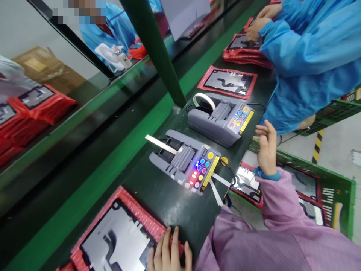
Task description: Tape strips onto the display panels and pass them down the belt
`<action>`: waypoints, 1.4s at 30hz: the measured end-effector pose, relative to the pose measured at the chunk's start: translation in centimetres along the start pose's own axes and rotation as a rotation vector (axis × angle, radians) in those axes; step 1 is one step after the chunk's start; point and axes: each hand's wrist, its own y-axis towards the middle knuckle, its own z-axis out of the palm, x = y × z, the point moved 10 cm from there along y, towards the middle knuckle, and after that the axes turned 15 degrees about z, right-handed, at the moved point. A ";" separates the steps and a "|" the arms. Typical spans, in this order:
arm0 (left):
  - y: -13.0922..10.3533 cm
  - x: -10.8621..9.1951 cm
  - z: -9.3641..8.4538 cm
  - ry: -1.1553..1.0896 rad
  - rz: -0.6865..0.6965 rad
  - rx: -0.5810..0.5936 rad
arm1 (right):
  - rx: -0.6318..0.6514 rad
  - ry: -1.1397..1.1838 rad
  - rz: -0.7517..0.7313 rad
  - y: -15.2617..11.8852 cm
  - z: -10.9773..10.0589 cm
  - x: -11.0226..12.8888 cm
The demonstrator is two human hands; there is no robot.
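My left hand (168,252) lies with fingers spread on the near corner of a silver-and-black flat panel (126,235) resting on a red bubble-wrap bag (146,212). Off to the right, my right hand (267,152) is raised past the bench edge, its fingers loosely bent and apart, with nothing visible in it. Between my hands sits a grey tape dispenser (183,162) with a lit button panel, and a white tape strip (161,145) sticks up from its back. Two cut white strips (216,192) hang at the bench edge in front of it.
A second grey tape dispenser (221,116) stands beyond the first. Past it lies another panel on red wrap (228,82). A co-worker in a blue smock (313,56) handles a stack of bags (244,56). Below the bench, a green crate (338,188) holds panels.
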 end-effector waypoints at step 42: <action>0.7 -2.4 -2.6 0.051 0.242 -0.173 | 0.014 0.157 0.197 0.3 0.1 3.2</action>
